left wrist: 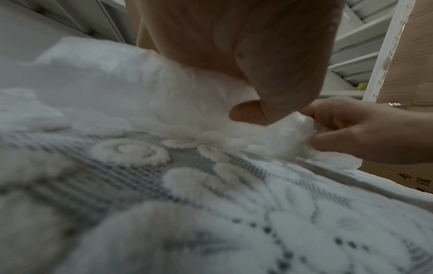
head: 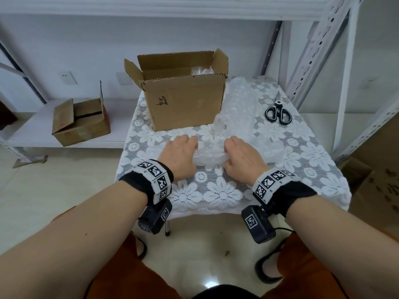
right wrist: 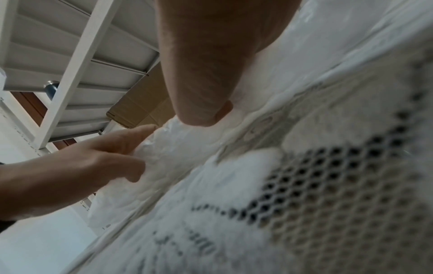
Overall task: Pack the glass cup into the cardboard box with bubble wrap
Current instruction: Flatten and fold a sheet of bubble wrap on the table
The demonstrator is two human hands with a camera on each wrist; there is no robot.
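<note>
A rolled bundle of bubble wrap (head: 209, 156) lies on the lace-covered table (head: 216, 190), and a loose sheet of wrap (head: 238, 108) trails back from it to the right. No glass shows through the roll. My left hand (head: 190, 148) grips its left end and my right hand (head: 229, 153) grips its right end. In the left wrist view the right hand (left wrist: 339, 128) pinches the wrap (left wrist: 290, 137) between fingers and thumb. In the right wrist view the left hand (right wrist: 131, 148) holds the other end. The open cardboard box (head: 183, 104) stands upright just behind, with some bubble wrap (head: 203, 71) inside.
Black-handled scissors (head: 278, 113) lie at the table's back right. A second, smaller cardboard box (head: 79, 121) sits on a low white shelf to the left. White metal shelving (head: 313, 50) rises at the right, with more cartons (head: 377, 180) beside the table.
</note>
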